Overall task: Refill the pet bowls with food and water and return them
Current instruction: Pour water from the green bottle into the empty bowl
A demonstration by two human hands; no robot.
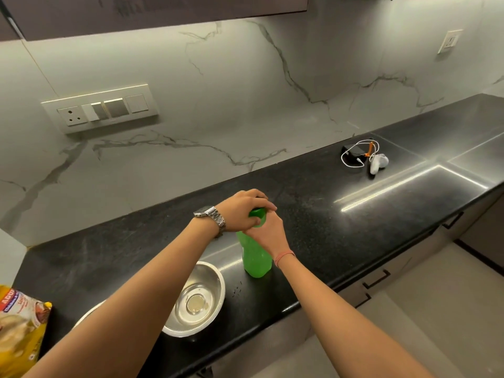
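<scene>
A green plastic bottle (256,261) stands upright on the black counter (341,214). My left hand (242,210) is wrapped over its green cap from above. My right hand (268,231) grips the bottle's neck just below the cap. A steel bowl (199,301) sits near the counter's front edge, left of the bottle, holding what looks like a little water. The rim of a second steel bowl (87,313) shows under my left forearm, mostly hidden. A yellow pet food bag (20,326) lies at the far left.
A black device with a white cable and a white earbud case (362,156) lies far right on the counter. A switch panel (101,107) is on the marble wall. Drawer handles (376,279) sit below the counter edge.
</scene>
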